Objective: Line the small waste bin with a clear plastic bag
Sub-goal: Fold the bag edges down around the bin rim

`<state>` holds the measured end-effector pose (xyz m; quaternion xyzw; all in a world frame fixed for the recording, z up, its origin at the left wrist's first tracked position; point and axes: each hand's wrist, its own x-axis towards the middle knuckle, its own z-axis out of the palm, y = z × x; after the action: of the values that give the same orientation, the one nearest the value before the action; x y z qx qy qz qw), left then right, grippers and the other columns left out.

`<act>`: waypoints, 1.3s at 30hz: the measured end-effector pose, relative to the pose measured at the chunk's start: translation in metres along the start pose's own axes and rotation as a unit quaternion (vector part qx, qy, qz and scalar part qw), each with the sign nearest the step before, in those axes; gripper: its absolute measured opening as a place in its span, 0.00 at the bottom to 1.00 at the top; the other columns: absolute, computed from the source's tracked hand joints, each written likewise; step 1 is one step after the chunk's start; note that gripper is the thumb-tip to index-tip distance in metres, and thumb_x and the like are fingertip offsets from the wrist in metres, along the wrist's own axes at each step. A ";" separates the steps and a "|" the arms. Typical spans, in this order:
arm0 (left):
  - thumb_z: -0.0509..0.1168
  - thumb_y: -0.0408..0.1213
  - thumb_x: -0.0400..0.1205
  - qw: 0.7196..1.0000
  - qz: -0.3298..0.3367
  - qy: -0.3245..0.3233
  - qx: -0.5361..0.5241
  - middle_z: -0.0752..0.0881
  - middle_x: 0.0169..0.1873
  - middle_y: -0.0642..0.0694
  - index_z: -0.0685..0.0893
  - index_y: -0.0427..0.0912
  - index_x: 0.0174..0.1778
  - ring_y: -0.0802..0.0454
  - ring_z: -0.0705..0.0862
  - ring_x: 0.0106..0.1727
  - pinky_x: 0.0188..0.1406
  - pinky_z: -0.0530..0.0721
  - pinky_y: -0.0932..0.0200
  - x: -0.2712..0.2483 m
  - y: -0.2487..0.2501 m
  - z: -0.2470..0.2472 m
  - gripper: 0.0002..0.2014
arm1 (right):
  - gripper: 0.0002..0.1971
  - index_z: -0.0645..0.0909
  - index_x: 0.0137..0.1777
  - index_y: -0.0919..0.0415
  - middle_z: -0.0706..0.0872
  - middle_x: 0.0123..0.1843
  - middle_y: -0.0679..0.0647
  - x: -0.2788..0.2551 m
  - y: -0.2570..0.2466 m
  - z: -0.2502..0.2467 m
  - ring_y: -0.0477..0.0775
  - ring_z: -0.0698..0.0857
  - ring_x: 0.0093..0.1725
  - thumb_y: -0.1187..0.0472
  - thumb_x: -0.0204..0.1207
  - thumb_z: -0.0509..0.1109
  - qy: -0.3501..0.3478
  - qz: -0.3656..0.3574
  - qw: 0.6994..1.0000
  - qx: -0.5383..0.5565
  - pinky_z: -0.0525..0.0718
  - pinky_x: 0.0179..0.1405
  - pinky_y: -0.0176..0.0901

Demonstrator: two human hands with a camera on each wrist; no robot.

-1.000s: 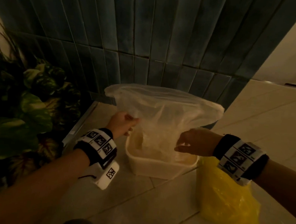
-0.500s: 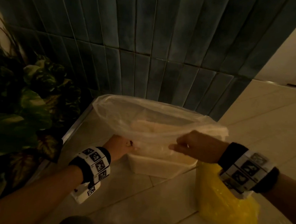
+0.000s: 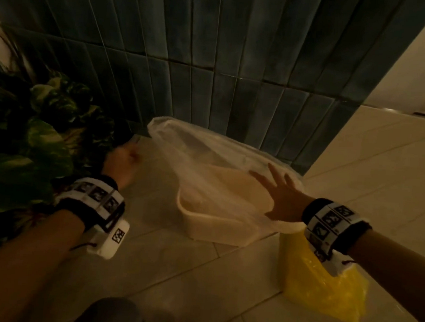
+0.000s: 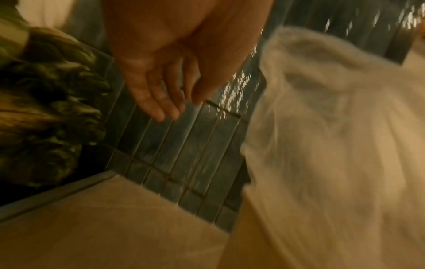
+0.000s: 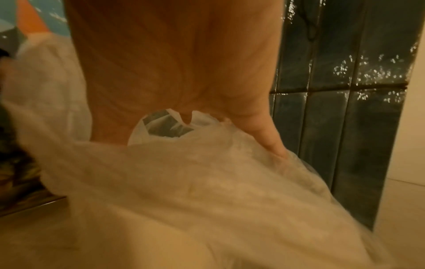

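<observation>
Right hand (image 3: 283,198), fingers spread, rests on the clear bag (image 3: 206,160) over the bin (image 3: 214,230); left hand (image 4: 165,76) hangs relaxed, holding nothing.

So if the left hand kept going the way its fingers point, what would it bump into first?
Probably the dark tiled wall. The left hand is open and holds nothing, beside the clear bag, its fingers aimed at the tiles. Depth is blurry, so that is a guess.

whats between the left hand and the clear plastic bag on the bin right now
Nothing: in the head view only bare beige floor tile separates the open left hand from the clear plastic bag.
</observation>
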<state>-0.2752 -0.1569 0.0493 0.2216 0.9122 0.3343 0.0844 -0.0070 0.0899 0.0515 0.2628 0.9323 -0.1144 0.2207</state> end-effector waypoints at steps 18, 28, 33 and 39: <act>0.68 0.66 0.66 0.850 0.279 -0.303 0.329 0.57 0.80 0.49 0.52 0.58 0.80 0.43 0.58 0.80 0.80 0.57 0.38 -0.034 0.070 0.053 0.49 | 0.64 0.24 0.76 0.34 0.22 0.81 0.54 0.007 -0.007 0.006 0.74 0.35 0.81 0.33 0.57 0.75 -0.060 0.024 0.997 0.042 0.46 0.79 0.75; 0.83 0.46 0.56 0.939 0.145 -0.301 0.081 0.45 0.84 0.49 0.30 0.60 0.79 0.46 0.52 0.84 0.79 0.58 0.48 -0.034 0.032 0.070 0.71 | 0.30 0.42 0.82 0.40 0.42 0.86 0.51 0.034 0.006 0.007 0.58 0.46 0.85 0.40 0.82 0.48 0.008 0.082 0.922 0.379 0.54 0.82 0.59; 0.75 0.61 0.62 0.947 0.020 -0.318 -0.040 0.51 0.83 0.47 0.40 0.56 0.81 0.46 0.54 0.83 0.76 0.56 0.57 -0.021 0.035 0.078 0.61 | 0.35 0.71 0.72 0.54 0.78 0.70 0.59 0.048 0.019 0.018 0.62 0.78 0.67 0.30 0.73 0.54 0.016 0.186 0.809 0.557 0.70 0.75 0.58; 0.59 0.72 0.69 0.913 -0.173 -0.255 -0.266 0.74 0.73 0.46 0.67 0.58 0.76 0.43 0.77 0.62 0.62 0.76 0.47 0.004 0.041 0.078 0.39 | 0.56 0.71 0.74 0.52 0.76 0.74 0.57 0.061 0.041 0.041 0.64 0.73 0.73 0.17 0.48 0.62 0.008 0.221 0.746 0.629 0.65 0.78 0.64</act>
<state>-0.2412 -0.0825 0.0157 0.1076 0.7608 0.4772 0.4265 -0.0172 0.1375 -0.0178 0.5415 0.5670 -0.6205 0.0168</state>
